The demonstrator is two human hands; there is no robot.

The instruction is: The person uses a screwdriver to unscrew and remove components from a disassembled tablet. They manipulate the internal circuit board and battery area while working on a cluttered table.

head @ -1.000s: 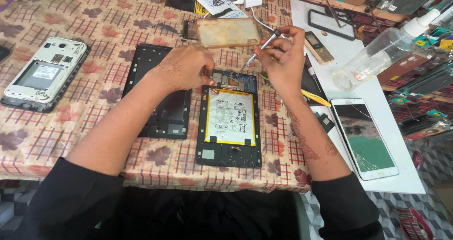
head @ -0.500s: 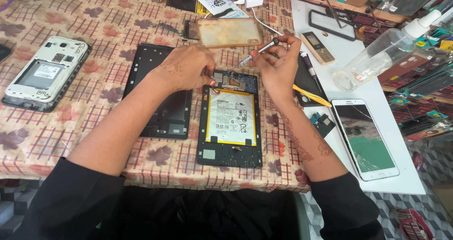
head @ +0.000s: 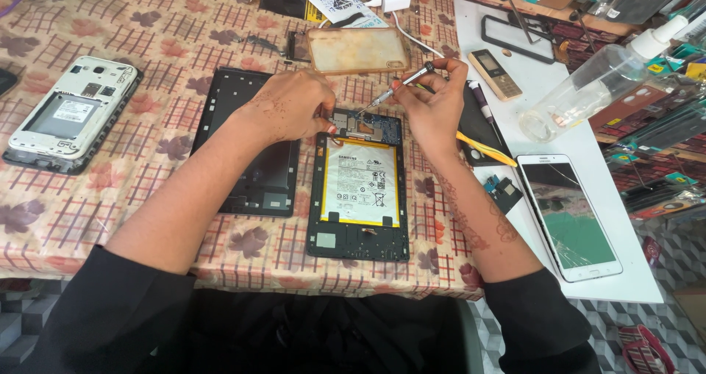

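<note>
Opened tablet (head: 358, 190) on checkered tablecloth (head: 162, 21)

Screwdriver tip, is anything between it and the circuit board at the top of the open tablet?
Nothing visible. The right hand aims the screwdriver down at the circuit board; the left hand rests at the board's left edge, beside the tip's path, not across it.

Bright, even daylight here, with only soft shadows under the arms. There's some glare on the white table (head: 588, 135) and on the cracked phone's screen (head: 570, 216). Focus is sharp in the center, and the wide lens bends the edges a bit.
</note>
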